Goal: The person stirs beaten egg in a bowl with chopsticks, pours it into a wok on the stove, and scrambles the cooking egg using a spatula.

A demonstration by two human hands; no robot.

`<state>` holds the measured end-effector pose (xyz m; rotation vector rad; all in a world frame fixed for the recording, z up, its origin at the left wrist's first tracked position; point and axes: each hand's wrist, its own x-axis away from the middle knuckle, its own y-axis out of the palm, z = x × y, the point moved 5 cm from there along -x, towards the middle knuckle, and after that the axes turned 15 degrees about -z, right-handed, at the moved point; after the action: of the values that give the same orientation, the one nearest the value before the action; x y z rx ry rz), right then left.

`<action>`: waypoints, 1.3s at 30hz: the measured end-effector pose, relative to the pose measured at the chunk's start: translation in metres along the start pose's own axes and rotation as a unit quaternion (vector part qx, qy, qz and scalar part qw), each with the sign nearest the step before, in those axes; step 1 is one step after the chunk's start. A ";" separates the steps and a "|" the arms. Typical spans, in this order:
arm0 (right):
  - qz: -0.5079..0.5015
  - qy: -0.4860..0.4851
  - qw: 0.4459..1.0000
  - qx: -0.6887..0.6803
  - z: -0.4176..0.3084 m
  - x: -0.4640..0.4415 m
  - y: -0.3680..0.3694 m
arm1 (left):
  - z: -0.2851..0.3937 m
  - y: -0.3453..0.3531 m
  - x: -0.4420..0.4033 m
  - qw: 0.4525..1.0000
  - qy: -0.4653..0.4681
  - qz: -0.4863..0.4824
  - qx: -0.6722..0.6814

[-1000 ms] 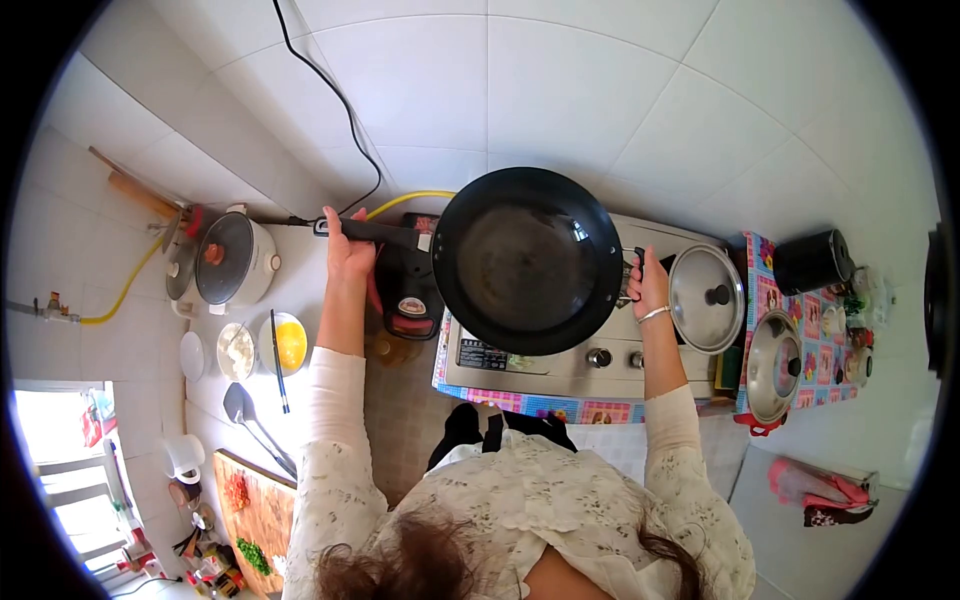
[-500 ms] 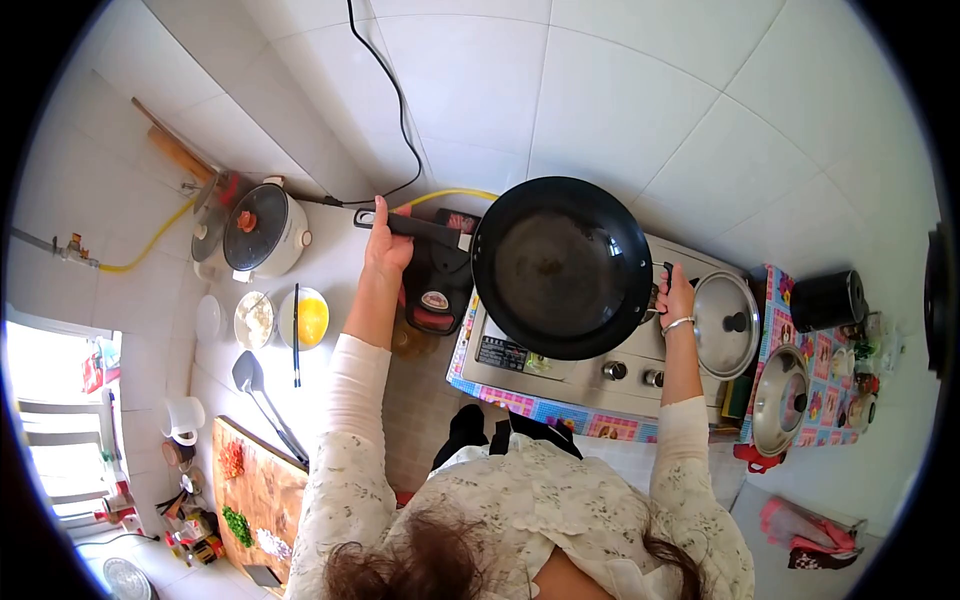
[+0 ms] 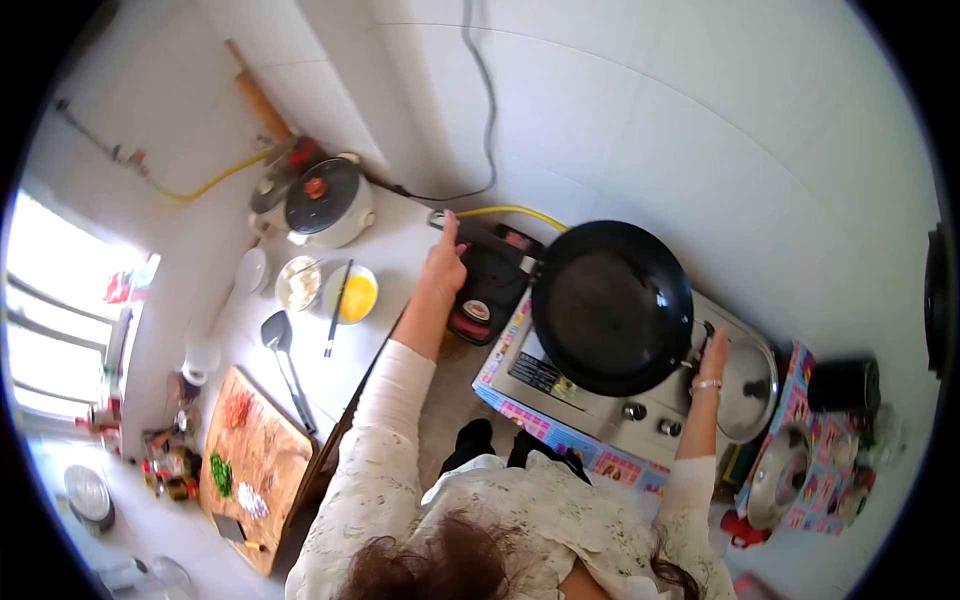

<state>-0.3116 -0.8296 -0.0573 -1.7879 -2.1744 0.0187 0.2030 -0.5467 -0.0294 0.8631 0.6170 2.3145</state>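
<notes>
A black wok with a long handle and a small side handle is over the gas stove; its underside and whatever it rests on are hidden. My left hand is closed around the long handle, thumb pointing up along it. At the opposite side, my right hand is at the small side handle, its fingers partly blurred and seemingly around it. The wok's inside is bare and shiny. Just right of that hand a steel lid with a black knob lies on the stove.
Left on the counter stand a lidded pot, a bowl of yellow liquid with chopsticks, a bowl of white food and a spatula. A cutting board holds chopped ingredients. Another lid is at right.
My view has turned, shifting the counter and stove in the picture. The wok has come lower, closer to the stove, with both hands still at its handles.
</notes>
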 end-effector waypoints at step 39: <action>-0.866 -0.280 -0.413 -0.026 0.018 0.954 0.181 | -0.162 -0.113 0.864 0.455 0.656 0.584 0.148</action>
<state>-0.2986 0.1260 0.1152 -2.4428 0.7301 -0.0326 -0.4032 0.0708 0.1618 -1.3010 1.2659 3.9696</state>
